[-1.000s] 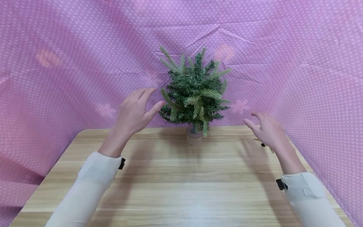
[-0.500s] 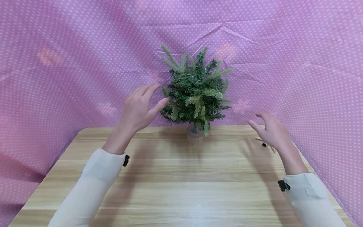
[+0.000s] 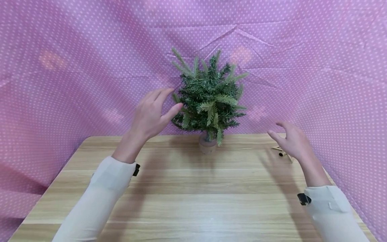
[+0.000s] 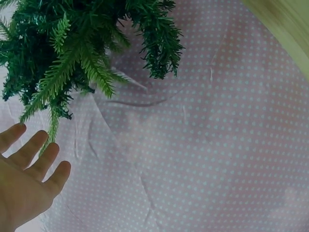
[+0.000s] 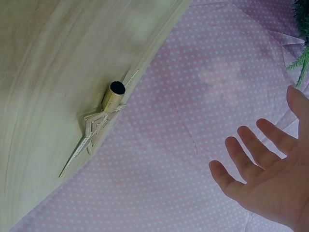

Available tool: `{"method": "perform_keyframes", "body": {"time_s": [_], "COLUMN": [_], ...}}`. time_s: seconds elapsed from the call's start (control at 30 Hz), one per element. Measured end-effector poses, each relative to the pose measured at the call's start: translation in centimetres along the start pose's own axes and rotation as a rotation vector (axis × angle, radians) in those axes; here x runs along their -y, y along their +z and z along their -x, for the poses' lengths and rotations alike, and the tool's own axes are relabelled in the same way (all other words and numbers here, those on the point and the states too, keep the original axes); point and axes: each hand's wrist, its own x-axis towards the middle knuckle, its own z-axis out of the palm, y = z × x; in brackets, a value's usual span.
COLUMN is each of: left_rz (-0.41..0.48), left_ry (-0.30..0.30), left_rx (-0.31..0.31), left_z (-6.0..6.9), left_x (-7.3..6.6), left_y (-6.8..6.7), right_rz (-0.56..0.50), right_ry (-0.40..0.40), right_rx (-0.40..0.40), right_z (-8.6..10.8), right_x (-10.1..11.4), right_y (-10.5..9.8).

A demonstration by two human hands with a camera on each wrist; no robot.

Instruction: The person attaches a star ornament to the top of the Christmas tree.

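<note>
A small artificial Christmas tree [image 3: 208, 97] stands upright on a round base [image 3: 208, 144] at the back middle of the table. At its left side my left hand [image 3: 152, 114] hovers, fingers spread and holding nothing; whether the thumb touches the needles cannot be told. In the left wrist view, the fingertips are just below a light green branch [image 4: 58, 84]. My right hand [image 3: 291, 139] is in the air at the right, also holding nothing. Partly hidden behind it in the head view, a gold star tree topper [image 5: 94, 126] with a short hollow tube [image 5: 114, 99] lies on the table.
The light wooden table [image 3: 193, 208] reaches to a pink polka-dot cloth [image 3: 121, 40], which hangs behind it and on both sides. The star topper lies close to the table's right edge.
My left hand has moved slightly right and up, closer to the tree. My right hand has shifted a little to the right, and more of the star topper shows.
</note>
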Motion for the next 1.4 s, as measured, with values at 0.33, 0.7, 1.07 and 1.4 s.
{"method": "perform_keyframes", "body": {"time_s": [0.33, 0.7, 1.07, 1.4], "left_rz": [0.011, 0.028, 0.073, 0.09], "left_ry": [0.021, 0.042, 0.071, 0.143], "left_rx": [-0.01, -0.023, -0.04, -0.078], "left_z": [-0.2, -0.8, -1.8, -2.4], "left_x": [-0.2, -0.6, -1.1, -1.1], "left_y": [0.2, 0.4, 0.6, 1.0], "right_rz": [-0.004, -0.066, -0.076, -0.091], "right_ry": [0.025, 0.056, 0.088, 0.113], "right_rx": [-0.005, -0.004, 0.001, -0.004], "right_z": [0.2, 0.5, 0.6, 0.8], "right_x": [-0.8, -2.0, -3.7, -5.4], "right_y": [-0.2, -0.5, -0.1, 0.3]}}
